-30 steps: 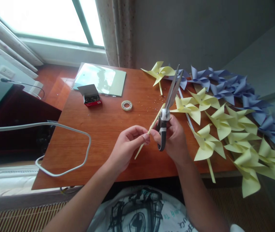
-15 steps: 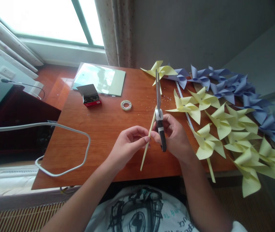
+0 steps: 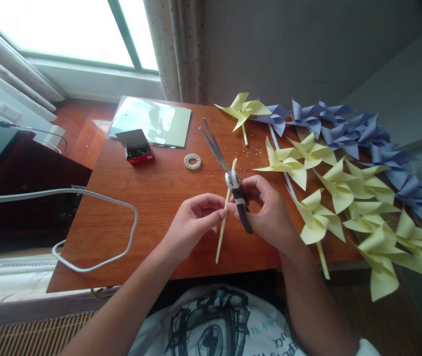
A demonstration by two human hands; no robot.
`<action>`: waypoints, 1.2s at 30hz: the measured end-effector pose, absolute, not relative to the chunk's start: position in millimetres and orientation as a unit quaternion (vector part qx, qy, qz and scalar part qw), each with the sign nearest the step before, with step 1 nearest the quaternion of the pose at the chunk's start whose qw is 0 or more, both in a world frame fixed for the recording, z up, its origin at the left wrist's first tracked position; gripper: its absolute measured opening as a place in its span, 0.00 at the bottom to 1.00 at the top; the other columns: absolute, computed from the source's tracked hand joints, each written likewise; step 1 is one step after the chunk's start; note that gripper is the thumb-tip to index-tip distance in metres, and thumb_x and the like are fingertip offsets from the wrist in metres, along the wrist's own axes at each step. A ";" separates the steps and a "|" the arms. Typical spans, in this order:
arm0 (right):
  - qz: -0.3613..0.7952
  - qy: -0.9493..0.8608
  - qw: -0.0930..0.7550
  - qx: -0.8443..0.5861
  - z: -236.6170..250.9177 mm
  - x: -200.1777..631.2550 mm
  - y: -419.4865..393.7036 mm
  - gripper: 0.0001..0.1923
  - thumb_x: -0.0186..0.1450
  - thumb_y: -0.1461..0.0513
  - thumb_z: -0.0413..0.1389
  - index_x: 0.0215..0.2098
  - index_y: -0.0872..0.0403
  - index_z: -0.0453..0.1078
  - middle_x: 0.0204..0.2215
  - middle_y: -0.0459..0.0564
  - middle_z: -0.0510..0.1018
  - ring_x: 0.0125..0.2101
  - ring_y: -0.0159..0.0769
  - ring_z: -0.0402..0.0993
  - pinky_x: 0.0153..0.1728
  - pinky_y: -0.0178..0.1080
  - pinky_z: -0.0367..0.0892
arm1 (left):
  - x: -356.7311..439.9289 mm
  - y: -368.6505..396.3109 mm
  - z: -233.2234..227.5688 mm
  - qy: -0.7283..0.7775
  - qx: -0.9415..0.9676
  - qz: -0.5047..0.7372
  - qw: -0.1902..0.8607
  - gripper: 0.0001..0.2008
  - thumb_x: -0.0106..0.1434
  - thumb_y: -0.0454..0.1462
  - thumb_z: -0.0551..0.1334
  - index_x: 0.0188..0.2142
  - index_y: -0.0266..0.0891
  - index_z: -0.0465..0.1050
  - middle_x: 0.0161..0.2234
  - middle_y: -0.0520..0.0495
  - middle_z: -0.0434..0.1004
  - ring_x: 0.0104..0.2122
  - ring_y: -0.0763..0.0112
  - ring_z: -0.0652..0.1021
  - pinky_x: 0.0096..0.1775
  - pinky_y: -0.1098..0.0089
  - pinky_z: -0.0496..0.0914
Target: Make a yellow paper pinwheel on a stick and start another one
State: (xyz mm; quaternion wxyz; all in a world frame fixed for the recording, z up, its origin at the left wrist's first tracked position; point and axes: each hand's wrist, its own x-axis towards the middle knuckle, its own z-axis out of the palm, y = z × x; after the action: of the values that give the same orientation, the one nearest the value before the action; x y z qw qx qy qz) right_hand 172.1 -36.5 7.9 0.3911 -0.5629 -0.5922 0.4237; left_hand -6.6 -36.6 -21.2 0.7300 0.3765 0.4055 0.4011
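Note:
Between thumb and fingers, my left hand (image 3: 201,220) pinches a thin rolled yellow paper stick (image 3: 220,241), which slants up and away above the table. My right hand (image 3: 268,210) grips a pair of scissors (image 3: 232,180) with black and white handles; its fingertips also meet the stick beside my left thumb. The scissor blades point up and left, slightly parted, and their pivot crosses in front of the stick's upper part. Beyond them lies a yellow paper pinwheel (image 3: 243,110) on its own short stick.
Several yellow pinwheels (image 3: 316,217) and blue pinwheels (image 3: 346,131) cover the table's right side. A tape roll (image 3: 193,161), an open red box (image 3: 139,154) of small dark pieces and a plastic-wrapped paper pack (image 3: 173,128) lie further back. A white cable (image 3: 132,232) loops over the left edge.
The scissors have tilted left, from nearly upright to pointing up-left, and their blades now show slightly apart. Both hands stay nearly in place on the stick.

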 end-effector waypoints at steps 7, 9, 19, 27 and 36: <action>0.451 -0.581 0.319 -0.598 21.6 202.3 -57.7 0.17 0.58 0.56 0.69 0.39 0.50 0.68 0.32 0.44 0.78 0.34 0.36 0.76 0.38 0.38 0.72 | -15.7 -32.6 -18.7 0.392 0.342 0.430 0.738 0.11 0.55 0.37 0.75 0.39 0.39 0.81 0.29 0.49 0.79 0.27 0.75 0.74 0.27 0.77 0.68; 0.438 -0.600 0.271 -0.612 29.2 215.5 -65.1 0.16 0.60 0.54 0.67 0.40 0.50 0.69 0.30 0.44 0.77 0.32 0.37 0.75 0.39 0.40 0.71 | -18.0 -31.6 -17.4 0.386 0.332 0.435 0.743 0.11 0.56 0.36 0.74 0.39 0.39 0.81 0.29 0.49 0.79 0.27 0.75 0.74 0.28 0.77 0.68; 0.350 -0.679 0.017 -0.645 58.1 261.3 -78.9 0.16 0.59 0.49 0.65 0.37 0.48 0.70 0.30 0.44 0.78 0.28 0.37 0.72 0.28 0.37 0.68 | -21.7 -33.4 -19.6 0.353 0.345 0.460 0.738 0.13 0.58 0.35 0.73 0.44 0.41 0.83 0.31 0.50 0.78 0.27 0.76 0.74 0.28 0.77 0.71; 0.399 -0.668 -0.068 -0.624 72.8 233.4 -60.2 0.15 0.61 0.49 0.63 0.37 0.50 0.68 0.33 0.45 0.79 0.31 0.37 0.73 0.32 0.38 0.65 | -19.2 -35.3 -17.0 0.348 0.388 0.450 0.725 0.14 0.57 0.29 0.72 0.43 0.42 0.85 0.31 0.51 0.81 0.29 0.78 0.78 0.32 0.80 0.73; 0.403 -0.684 -0.055 -0.606 72.0 230.2 -56.7 0.16 0.60 0.51 0.65 0.37 0.50 0.68 0.32 0.45 0.79 0.31 0.36 0.72 0.33 0.37 0.64 | -19.7 -36.9 -14.7 0.343 0.442 0.421 0.715 0.20 0.54 0.23 0.68 0.44 0.41 0.84 0.34 0.50 0.86 0.33 0.74 0.83 0.35 0.80 0.75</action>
State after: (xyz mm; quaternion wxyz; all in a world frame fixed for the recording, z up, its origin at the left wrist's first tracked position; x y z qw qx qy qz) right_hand 230.2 -56.7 72.0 -0.0554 -0.6063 -0.6835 0.4027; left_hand -19.7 -36.9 -14.7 0.7147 0.4415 0.3426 0.4205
